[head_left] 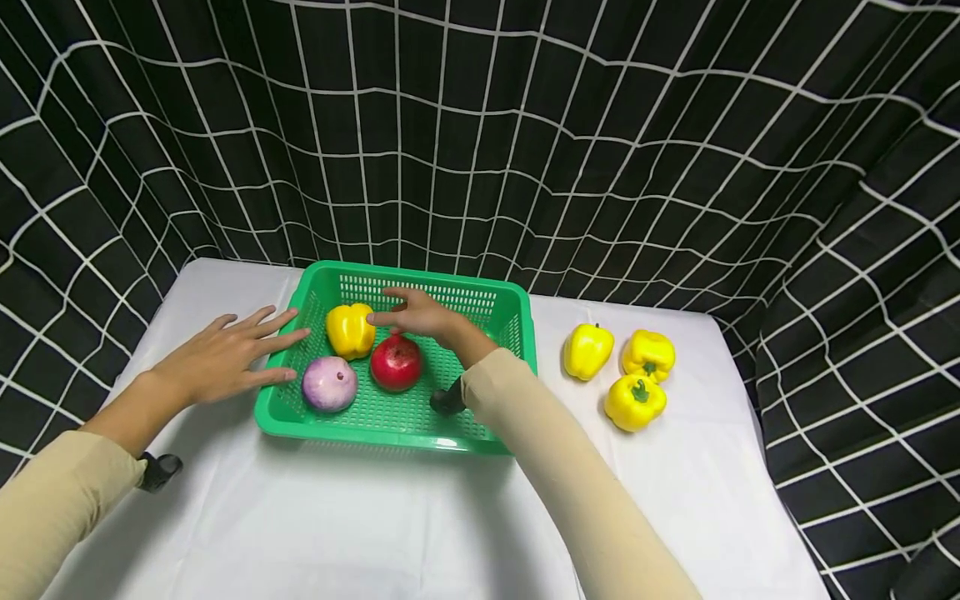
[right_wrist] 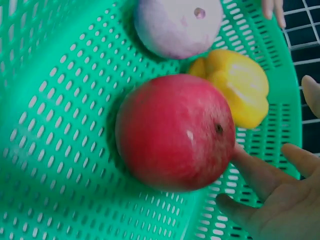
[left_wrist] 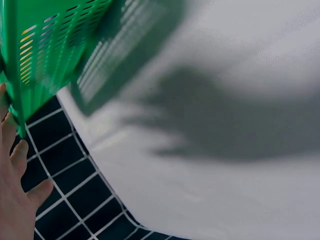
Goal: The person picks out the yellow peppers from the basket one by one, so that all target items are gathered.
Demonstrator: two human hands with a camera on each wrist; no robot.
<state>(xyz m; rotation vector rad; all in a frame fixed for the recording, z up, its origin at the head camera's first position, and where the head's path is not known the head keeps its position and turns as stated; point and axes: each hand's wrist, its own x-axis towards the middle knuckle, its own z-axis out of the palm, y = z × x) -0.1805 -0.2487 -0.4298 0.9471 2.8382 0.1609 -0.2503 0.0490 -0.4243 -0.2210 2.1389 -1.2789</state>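
Inside a green plastic basket (head_left: 450,444) lie a yellow bell pepper (head_left: 350,331), a red pomegranate (head_left: 397,363) and a round purple-and-white vegetable (head_left: 329,384). My right hand (head_left: 422,317) is over the basket, just behind the pomegranate and beside the pepper, its fingers spread and holding nothing. In the right wrist view, a finger of that hand reaches close to the pomegranate (right_wrist: 175,132); whether it touches cannot be told. At the basket's left rim, my left hand (head_left: 225,357) has its fingers extended over the edge.
Several more yellow bell peppers (head_left: 636,402) sit on the white tablecloth (head_left: 697,500), right of the basket. Black curtains (head_left: 465,125) with a white grid surround the table's back and sides. Dark straps or mounts (head_left: 160,472) show by the wrists.
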